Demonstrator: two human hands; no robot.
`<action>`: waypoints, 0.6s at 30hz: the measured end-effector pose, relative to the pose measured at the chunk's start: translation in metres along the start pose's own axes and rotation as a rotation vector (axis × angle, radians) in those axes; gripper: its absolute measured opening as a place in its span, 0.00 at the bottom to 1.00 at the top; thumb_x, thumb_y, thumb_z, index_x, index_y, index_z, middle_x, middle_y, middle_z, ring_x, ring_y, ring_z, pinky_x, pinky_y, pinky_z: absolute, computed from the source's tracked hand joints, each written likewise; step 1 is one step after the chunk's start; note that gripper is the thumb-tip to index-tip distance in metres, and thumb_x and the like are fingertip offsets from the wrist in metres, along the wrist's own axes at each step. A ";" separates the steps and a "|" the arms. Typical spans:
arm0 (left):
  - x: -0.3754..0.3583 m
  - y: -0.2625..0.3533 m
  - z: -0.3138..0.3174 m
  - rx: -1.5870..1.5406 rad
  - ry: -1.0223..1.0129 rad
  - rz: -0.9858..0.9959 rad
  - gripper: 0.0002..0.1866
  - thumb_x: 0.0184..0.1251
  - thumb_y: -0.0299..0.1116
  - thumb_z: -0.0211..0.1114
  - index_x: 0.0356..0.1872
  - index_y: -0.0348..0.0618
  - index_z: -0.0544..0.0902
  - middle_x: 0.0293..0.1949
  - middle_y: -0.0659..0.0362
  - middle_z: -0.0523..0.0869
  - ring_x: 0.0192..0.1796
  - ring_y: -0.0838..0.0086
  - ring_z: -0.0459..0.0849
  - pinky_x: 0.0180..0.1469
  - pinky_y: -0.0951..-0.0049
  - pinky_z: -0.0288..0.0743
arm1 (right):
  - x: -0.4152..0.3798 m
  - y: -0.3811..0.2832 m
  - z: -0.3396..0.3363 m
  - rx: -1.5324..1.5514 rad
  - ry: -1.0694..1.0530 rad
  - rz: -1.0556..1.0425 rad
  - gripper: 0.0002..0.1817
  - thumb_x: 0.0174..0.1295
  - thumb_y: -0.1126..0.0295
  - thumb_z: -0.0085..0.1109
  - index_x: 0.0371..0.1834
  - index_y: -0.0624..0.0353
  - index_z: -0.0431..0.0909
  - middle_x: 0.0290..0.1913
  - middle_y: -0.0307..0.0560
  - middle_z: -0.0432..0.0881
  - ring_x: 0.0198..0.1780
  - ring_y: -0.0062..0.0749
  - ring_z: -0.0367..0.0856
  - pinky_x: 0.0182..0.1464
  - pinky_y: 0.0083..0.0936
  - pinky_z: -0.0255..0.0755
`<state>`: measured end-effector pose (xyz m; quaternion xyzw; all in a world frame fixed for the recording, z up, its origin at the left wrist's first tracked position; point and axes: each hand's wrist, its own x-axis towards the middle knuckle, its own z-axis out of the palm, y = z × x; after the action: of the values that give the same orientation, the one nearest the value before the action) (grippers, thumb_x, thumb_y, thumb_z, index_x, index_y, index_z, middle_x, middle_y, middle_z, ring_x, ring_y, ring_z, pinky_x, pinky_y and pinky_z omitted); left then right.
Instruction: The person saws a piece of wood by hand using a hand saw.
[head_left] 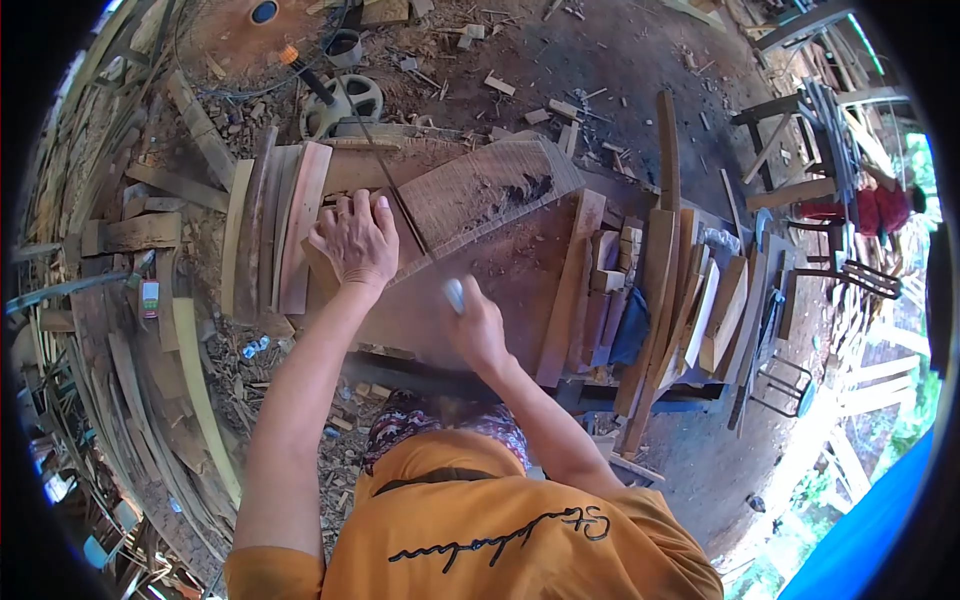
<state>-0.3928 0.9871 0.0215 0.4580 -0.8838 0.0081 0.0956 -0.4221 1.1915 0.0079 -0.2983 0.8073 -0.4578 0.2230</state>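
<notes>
Two hands (357, 240), one on board (480, 195), one beside (gripping saw (400, 197))

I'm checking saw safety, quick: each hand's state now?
Left hand: on the board; grip cannot be told.
Right hand: closed, holding the saw handle.

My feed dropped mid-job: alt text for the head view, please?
A person's right hand holds a saw across a thick board; the left hand rests close beside the saw. Planks flank the board.

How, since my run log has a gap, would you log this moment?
left hand: on wooden slab; right hand: grips long-bladed tool; blade: across slab
</notes>
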 end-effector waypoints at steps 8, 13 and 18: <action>0.003 -0.002 0.006 -0.006 0.049 -0.007 0.18 0.75 0.50 0.48 0.47 0.50 0.79 0.48 0.54 0.83 0.53 0.60 0.75 0.61 0.48 0.55 | -0.124 0.030 -0.053 -0.068 -0.026 0.061 0.12 0.64 0.67 0.66 0.41 0.60 0.73 0.30 0.61 0.81 0.32 0.58 0.84 0.31 0.44 0.76; 0.000 -0.001 0.002 -0.021 0.051 0.016 0.17 0.74 0.49 0.49 0.46 0.50 0.79 0.47 0.55 0.83 0.52 0.60 0.76 0.60 0.48 0.55 | -0.016 0.007 -0.012 -0.052 -0.017 0.018 0.12 0.65 0.65 0.62 0.40 0.59 0.70 0.30 0.63 0.81 0.33 0.63 0.81 0.33 0.50 0.74; -0.001 0.001 0.003 0.002 0.059 -0.010 0.17 0.74 0.50 0.49 0.44 0.50 0.80 0.45 0.55 0.84 0.52 0.60 0.76 0.59 0.48 0.56 | 0.026 -0.009 0.012 -0.059 0.059 -0.099 0.11 0.66 0.67 0.60 0.39 0.59 0.68 0.30 0.64 0.80 0.34 0.64 0.80 0.33 0.53 0.72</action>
<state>-0.3938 0.9882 0.0183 0.4618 -0.8784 0.0218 0.1211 -0.4309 1.1632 0.0075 -0.3306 0.8109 -0.4529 0.1674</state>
